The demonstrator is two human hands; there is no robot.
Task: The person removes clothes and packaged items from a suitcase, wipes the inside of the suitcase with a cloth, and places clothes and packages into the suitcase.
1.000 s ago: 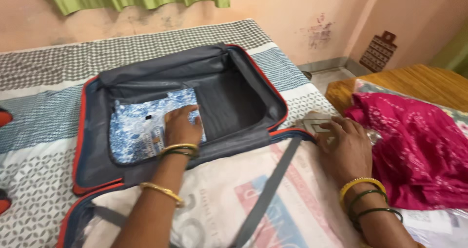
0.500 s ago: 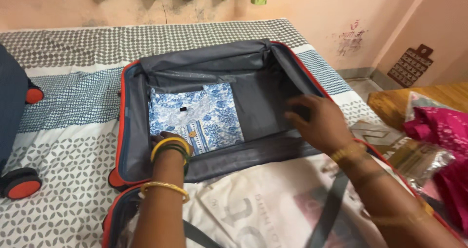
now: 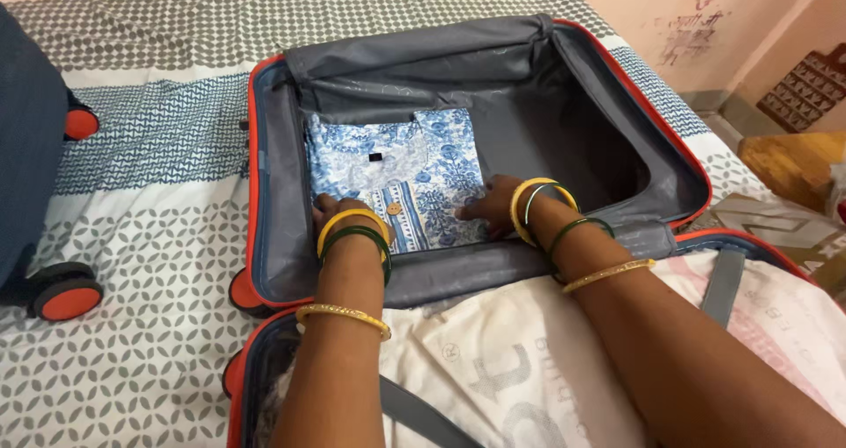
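An open grey suitcase [image 3: 278,192] with an orange rim lies on a bed. A folded blue-and-white floral garment [image 3: 397,162] rests flat in its left half. My left hand [image 3: 330,212] touches the garment's near left corner. My right hand [image 3: 487,208] rests on its near right edge, fingers spread. Both wrists wear yellow and green bangles. Whether the fingers pinch the cloth is hidden by the wrists.
The suitcase's near half holds white printed bags [image 3: 493,369] under a grey strap [image 3: 724,281]. A second dark suitcase with orange wheels [image 3: 66,298] stands at the left. The patterned bedsheet [image 3: 150,148] surrounds everything. A wooden surface [image 3: 793,157] is at the right.
My right hand came from the right side of the suitcase down onto the garment's near right edge. The left hand stayed at the near left corner. The view tilted down.
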